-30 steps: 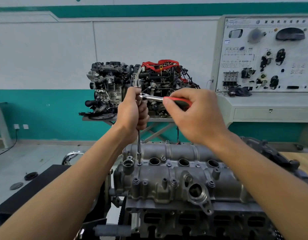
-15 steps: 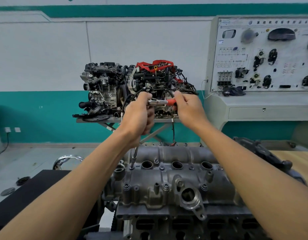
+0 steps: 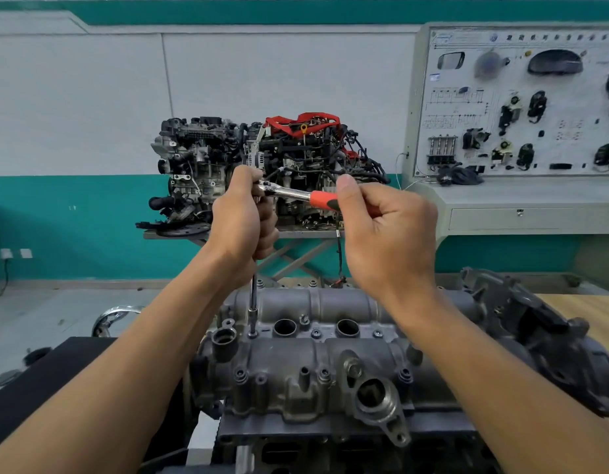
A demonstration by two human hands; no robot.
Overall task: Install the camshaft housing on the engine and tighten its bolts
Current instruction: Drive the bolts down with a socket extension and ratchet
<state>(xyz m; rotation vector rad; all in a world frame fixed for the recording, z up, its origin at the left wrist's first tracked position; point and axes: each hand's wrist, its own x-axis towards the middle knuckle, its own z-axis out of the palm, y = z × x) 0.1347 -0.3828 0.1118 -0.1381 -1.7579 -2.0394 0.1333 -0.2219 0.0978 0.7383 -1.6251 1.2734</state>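
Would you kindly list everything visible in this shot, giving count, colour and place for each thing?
camshaft housing: one, grey, foreground centre, atop the engine.
bolts: several, dark, along the housing.
ratchet wrench: one, chrome with red handle, above the housing.
extension bar: one, chrome, upright from wrench head to a left-end bolt.
display engines: seemingly two, dark, one with red parts, on a stand at the back.
training panel: one, white, back right.
wall sockets: two, white, far left.
left hand: one, gripping the extension bar's top.
right hand: one, gripping the red handle.
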